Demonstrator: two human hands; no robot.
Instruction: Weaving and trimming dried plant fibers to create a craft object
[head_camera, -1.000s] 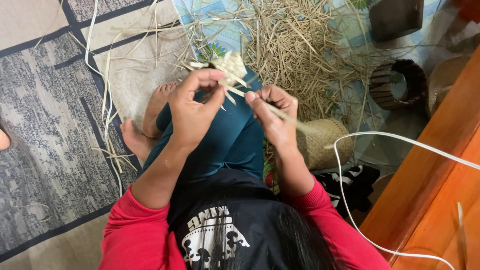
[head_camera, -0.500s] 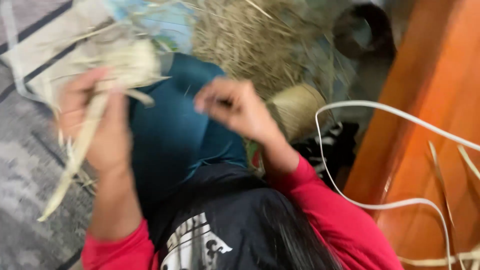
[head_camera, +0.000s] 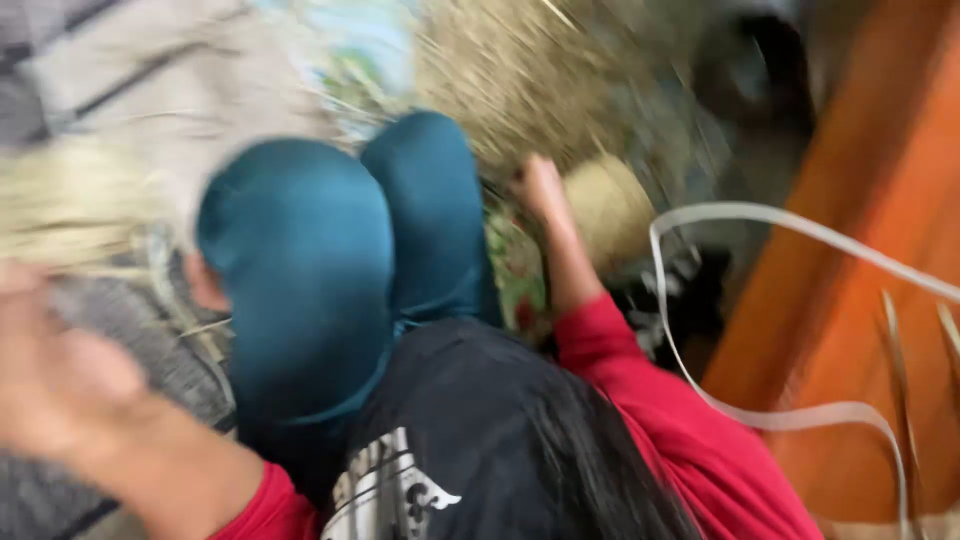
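Note:
The head view is heavily motion-blurred. My left hand (head_camera: 55, 375) is a blur at the lower left, just below a pale bundle of straw strips (head_camera: 75, 210); I cannot tell whether it grips the strips. My right hand (head_camera: 540, 185) reaches down past my teal-clad knees (head_camera: 300, 270) and lies next to a small round woven straw piece (head_camera: 615, 205). Its fingers are hidden by the blur. Both arms wear red sleeves.
A heap of loose dry straw (head_camera: 530, 70) lies ahead on a patterned mat. An orange wooden surface (head_camera: 860, 300) rises on the right, with a long white strip (head_camera: 760, 415) looping across it. A dark round object (head_camera: 760, 60) sits at the top right.
My hands have parted: the left swung down and left with the straw bundle, while the right dropped toward the woven piece beside my knee. The view tilted and blurred.

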